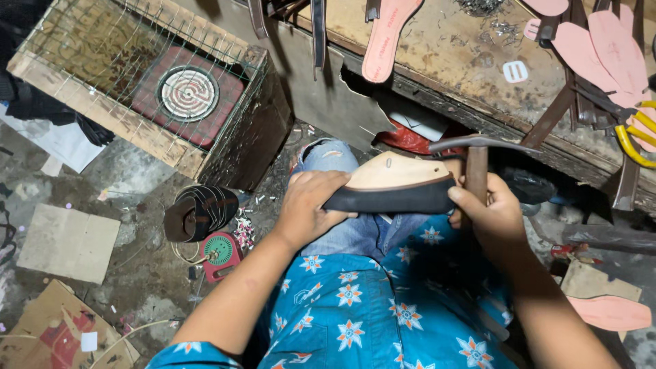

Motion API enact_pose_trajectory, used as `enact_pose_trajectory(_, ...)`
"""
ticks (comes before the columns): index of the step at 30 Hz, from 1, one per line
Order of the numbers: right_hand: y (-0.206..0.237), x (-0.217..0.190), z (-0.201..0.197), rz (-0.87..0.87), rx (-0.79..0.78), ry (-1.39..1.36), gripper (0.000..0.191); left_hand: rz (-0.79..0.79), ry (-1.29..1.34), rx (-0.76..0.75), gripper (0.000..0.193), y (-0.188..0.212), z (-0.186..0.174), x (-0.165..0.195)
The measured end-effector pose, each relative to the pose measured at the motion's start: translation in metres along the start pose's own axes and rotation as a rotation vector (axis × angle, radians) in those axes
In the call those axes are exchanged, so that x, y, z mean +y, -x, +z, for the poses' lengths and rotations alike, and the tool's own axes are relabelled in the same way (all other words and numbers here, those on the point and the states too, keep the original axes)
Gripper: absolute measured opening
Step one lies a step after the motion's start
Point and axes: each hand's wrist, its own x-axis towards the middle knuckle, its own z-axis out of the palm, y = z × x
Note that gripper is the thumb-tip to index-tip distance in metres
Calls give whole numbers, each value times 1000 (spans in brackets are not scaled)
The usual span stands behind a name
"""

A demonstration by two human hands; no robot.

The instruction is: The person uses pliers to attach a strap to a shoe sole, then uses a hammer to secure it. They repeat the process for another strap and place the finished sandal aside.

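Note:
A shoe on a wooden last (396, 181), tan on top with a black edge band, lies across my knees. My left hand (307, 205) grips its left end, fingers curled over the black band. My right hand (488, 212) holds a hammer (476, 160) by its wooden handle, the metal head just above the shoe's right end, and my thumb presses on the black band there.
A wire-topped wooden box with a round electric heater coil (188, 92) stands at the upper left. A worn workbench (465, 55) with pink insoles (386, 37), nails and yellow-handled pliers (639, 137) runs along the top. A finished sandal (198, 212), cardboard scraps and another insole (608, 313) lie on the floor.

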Motion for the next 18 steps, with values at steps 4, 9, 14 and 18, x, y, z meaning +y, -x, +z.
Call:
enact_pose_trajectory(4, 1, -6, 9, 27, -167, -124, 48, -5, 19, 84, 67, 33, 1, -5)
enact_pose_trajectory(9, 23, -16, 36, 72, -150, 37, 48, -788, 680, 289, 56, 61, 13, -16)
enact_pose_trajectory(14, 20, -20, 50, -40, -236, -12, 45, -942, 1233, 406, 45, 74, -1, -10)
enact_pose_trajectory(18, -5, -33, 42, -230, -285, -178, 42, -1027, 1403, 122, 50, 79, -34, 4)
